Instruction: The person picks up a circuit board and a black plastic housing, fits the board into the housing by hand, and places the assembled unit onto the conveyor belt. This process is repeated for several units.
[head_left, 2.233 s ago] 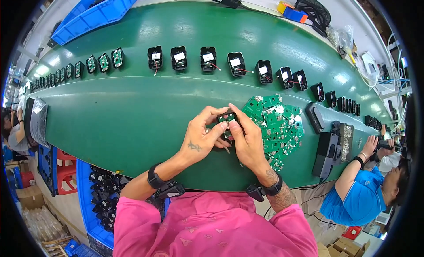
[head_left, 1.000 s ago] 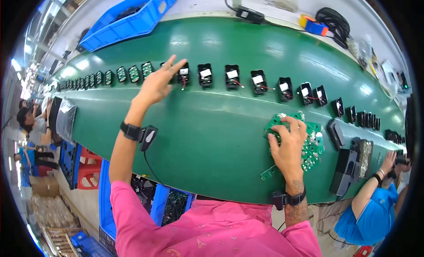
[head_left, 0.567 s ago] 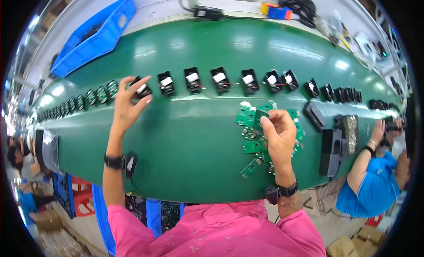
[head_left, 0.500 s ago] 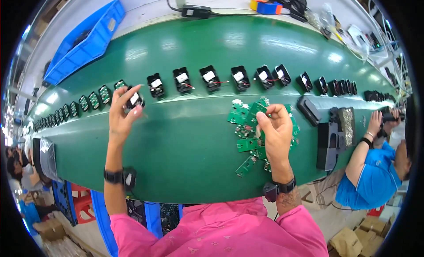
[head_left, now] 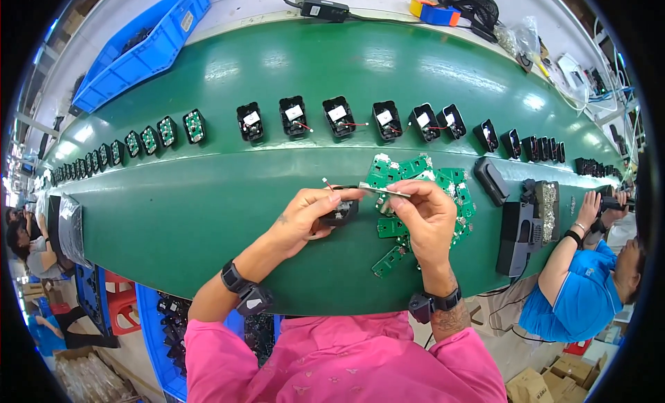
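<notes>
My left hand is closed round a small black plastic housing, with a thin wire and a small plug sticking up from it. Pinched between the thumb and fingers of my right hand is a circuit board, seen nearly edge-on, its left end close to the housing. Whether the two touch, I cannot tell. Under and beside my right hand lies a loose pile of green circuit boards on the green table.
Beyond my hands runs a row of black housings, several with white labels and wires. At left, further housings hold green boards. A blue bin stands back left. A black device sits at right, near a co-worker in blue.
My left hand has lifted a black housing from the row and brought it right, towards the middle. My right hand has raised a circuit board from the pile and turned it edge-on.
</notes>
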Tool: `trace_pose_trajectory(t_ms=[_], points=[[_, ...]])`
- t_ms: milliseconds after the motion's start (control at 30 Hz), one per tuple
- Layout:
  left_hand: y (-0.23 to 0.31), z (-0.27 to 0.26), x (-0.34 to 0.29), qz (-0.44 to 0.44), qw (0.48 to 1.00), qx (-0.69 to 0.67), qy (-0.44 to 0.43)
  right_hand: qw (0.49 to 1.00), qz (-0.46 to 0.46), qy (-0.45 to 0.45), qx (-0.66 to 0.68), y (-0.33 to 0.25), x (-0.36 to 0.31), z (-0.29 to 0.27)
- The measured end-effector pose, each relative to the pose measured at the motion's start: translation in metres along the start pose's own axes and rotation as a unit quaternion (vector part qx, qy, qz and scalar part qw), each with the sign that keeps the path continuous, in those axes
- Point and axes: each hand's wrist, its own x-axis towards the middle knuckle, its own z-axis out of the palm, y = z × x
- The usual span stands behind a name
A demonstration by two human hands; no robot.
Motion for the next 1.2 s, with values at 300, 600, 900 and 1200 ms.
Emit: trace_pose_trajectory(t_ms=[300,600,900,1200], points=[[-0.007,0.019,-0.001,0.046,0.979,0.197,-0.036,0.996,-0.03,-0.047,-0.075,0.006,-0.006,0.003],[-0.001,0.013,-0.003,-0.045,0.982,0.166,-0.074,0.976,-0.047,-0.124,-0.17,0.003,-0.003,0.003],[-0.003,0.021,-0.007,-0.037,0.998,-0.021,-0.041,0.966,-0.088,-0.1,-0.22,0.003,-0.001,-0.001],[-0.001,0.022,-0.007,-0.031,0.993,-0.11,0.011,0.958,-0.082,-0.132,-0.243,0.0,0.0,-0.004]])
